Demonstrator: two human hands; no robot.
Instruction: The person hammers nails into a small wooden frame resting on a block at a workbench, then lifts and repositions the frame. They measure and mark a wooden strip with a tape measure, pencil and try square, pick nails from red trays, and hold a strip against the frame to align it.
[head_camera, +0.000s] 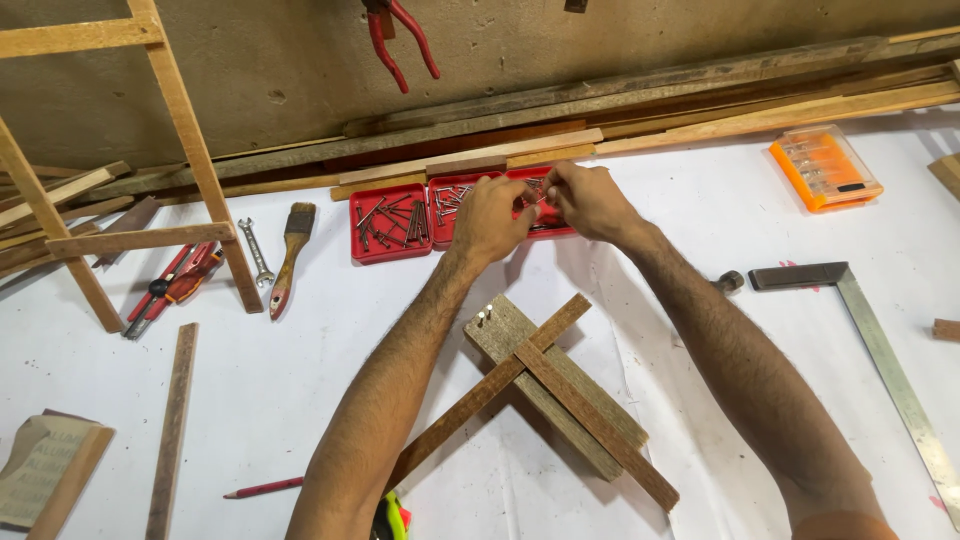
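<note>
Both hands meet over a red tray of nails (392, 245) at the far middle of the white-covered bench. My left hand (490, 218) has its fingers pinched over the tray's middle part. My right hand (590, 203) pinches what looks like a thin nail against the left fingertips; the nail is barely visible. Nearer to me lies a crossed assembly of wooden strips (560, 395) on a grey board, with two nail heads at its upper left corner (485, 316).
A wooden frame (190, 140) stands at the left. Beside it lie a paintbrush (290, 255), a spanner (255, 250) and red pliers (175, 285). A hammer head (729, 282), a metal square (880, 350) and an orange case (825, 167) are at right. A red pencil (265, 488) lies near me.
</note>
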